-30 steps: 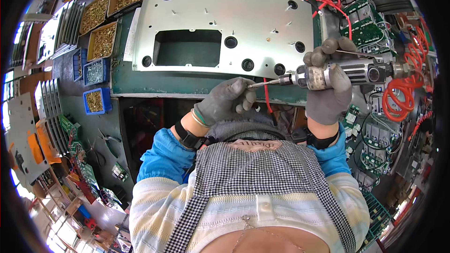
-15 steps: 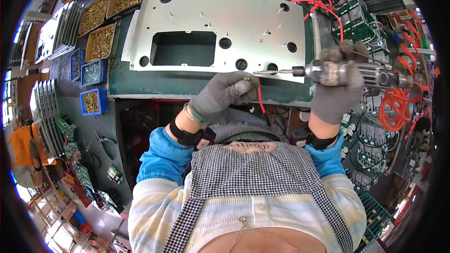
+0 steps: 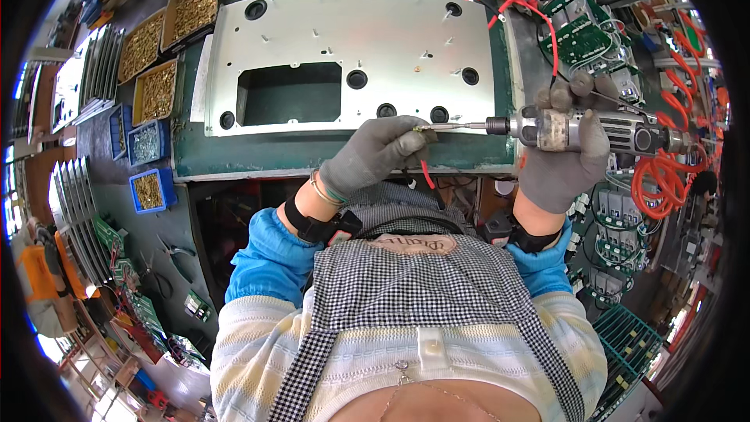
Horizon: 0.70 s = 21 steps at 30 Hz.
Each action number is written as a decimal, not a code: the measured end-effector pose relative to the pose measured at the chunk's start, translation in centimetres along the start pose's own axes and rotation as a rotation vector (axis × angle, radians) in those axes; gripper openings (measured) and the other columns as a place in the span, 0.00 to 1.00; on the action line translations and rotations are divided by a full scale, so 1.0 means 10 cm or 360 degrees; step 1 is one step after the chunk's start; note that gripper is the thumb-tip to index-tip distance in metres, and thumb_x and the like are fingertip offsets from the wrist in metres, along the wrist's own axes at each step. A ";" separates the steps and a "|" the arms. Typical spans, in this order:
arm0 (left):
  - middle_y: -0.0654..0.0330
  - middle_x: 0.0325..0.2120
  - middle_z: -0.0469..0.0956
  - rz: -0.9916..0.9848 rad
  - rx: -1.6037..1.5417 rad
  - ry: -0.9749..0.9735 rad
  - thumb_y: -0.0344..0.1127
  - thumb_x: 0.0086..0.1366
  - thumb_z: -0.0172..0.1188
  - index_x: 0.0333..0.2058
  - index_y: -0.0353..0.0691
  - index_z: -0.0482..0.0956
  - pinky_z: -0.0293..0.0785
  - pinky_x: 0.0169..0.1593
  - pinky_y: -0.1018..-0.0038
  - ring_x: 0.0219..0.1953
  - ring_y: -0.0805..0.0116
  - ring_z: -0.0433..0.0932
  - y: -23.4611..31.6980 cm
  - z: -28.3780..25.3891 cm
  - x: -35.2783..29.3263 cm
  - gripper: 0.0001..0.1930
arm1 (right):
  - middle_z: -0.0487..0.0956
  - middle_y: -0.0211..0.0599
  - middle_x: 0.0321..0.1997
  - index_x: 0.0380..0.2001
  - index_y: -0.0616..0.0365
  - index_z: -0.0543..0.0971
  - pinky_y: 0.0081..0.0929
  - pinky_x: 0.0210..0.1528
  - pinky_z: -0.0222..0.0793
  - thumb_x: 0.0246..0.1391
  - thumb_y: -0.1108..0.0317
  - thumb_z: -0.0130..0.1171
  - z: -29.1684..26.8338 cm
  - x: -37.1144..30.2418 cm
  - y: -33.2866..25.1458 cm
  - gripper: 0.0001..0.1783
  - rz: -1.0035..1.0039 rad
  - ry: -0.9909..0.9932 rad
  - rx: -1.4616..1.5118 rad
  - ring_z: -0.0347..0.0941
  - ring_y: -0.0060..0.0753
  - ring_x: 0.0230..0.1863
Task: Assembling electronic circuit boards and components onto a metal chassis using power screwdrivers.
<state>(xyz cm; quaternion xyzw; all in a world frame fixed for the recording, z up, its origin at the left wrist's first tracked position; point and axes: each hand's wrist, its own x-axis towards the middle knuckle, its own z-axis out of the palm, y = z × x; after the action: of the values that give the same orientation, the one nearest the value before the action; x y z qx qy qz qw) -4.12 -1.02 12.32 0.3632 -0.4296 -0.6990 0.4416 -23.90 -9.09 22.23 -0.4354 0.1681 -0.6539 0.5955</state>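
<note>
Left fingers [image 3: 408,142] pinch an apparently brass screw [image 3: 419,130]; right fingers [image 3: 560,96] wrap a cylindrical metal driver [image 3: 554,130].

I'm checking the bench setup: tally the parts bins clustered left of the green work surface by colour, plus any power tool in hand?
Blue bins: 3
Brown trays: 3
Power tool: 1
Total: 7

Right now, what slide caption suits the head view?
Right hand points a power driver at the small brass-coloured piece in the left hand.
</note>
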 end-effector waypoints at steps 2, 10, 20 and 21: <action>0.68 0.20 0.66 0.0050 -0.0060 0.0079 0.44 0.68 0.51 0.42 0.31 0.74 0.62 0.28 0.83 0.23 0.80 0.62 -0.02 0.02 0.01 0.18 | 0.74 0.39 0.44 0.53 0.57 0.67 0.39 0.45 0.68 0.51 0.69 0.52 -0.01 0.01 0.00 0.24 0.0035 -0.0011 -0.0010 0.72 0.31 0.39; 0.65 0.25 0.76 0.0406 0.1090 0.0362 0.35 0.62 0.58 0.44 0.32 0.76 0.69 0.30 0.79 0.25 0.78 0.71 -0.04 0.08 0.04 0.15 | 0.74 0.39 0.43 0.51 0.59 0.67 0.38 0.45 0.70 0.53 0.68 0.50 0.01 0.08 0.02 0.21 0.0255 0.0334 -0.0309 0.73 0.30 0.39; 0.60 0.31 0.77 -0.0784 -0.0064 0.0171 0.43 0.60 0.61 0.48 0.30 0.73 0.72 0.36 0.77 0.33 0.71 0.74 -0.53 -0.22 -0.03 0.24 | 0.75 0.38 0.44 0.51 0.58 0.65 0.38 0.45 0.69 0.47 0.69 0.51 0.01 0.13 0.05 0.25 -0.0126 0.0213 -0.0297 0.73 0.30 0.39; 0.55 0.39 0.77 -0.0652 -0.0328 0.0196 0.46 0.60 0.62 0.51 0.31 0.70 0.74 0.44 0.73 0.44 0.66 0.75 -0.61 -0.18 0.00 0.28 | 0.75 0.38 0.44 0.51 0.58 0.66 0.38 0.45 0.69 0.47 0.70 0.52 0.01 0.13 0.06 0.25 -0.0137 0.0158 -0.0305 0.73 0.30 0.39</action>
<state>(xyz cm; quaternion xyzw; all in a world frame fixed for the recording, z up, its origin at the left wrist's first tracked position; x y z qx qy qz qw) -4.34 -0.01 6.04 0.4376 -0.2455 -0.7908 0.3506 -23.37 -10.37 22.31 -0.4642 0.2403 -0.6806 0.5133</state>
